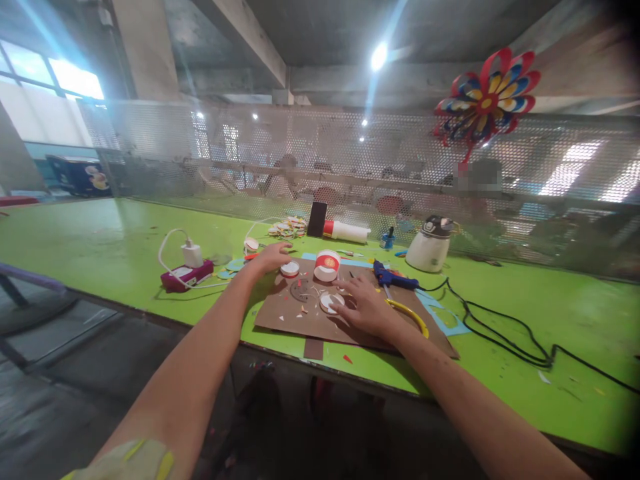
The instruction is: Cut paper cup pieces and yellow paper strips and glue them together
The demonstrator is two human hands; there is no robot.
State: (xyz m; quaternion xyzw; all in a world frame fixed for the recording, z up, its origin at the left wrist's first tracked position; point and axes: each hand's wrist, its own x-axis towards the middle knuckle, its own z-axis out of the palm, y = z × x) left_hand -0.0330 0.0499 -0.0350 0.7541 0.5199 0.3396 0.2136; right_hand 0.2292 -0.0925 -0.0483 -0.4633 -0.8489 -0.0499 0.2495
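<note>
My left hand (273, 257) reaches over the board's far left edge, fingers stretched forward and nothing visible in them. Just beside it lies a small white round piece with a red edge (290, 269). My right hand (367, 305) is spread low over the brown cardboard (280, 320), its fingertips at the edge of a white disc (330, 303); whether they touch it I cannot tell. Between the hands, a red and white paper cup (327, 266) stands on the board's far part. Behind my right hand rests a blue glue gun (395, 277), and a yellow curved band (413, 319) lies beside my wrist.
A purple power strip (187, 275) with a white charger is at left. At the back are a pile of paper pieces (289, 228), a phone (317, 219), white cups (349, 232), a blue bottle (387, 239) and a kettle (428, 247). A black cord (505, 323) runs right.
</note>
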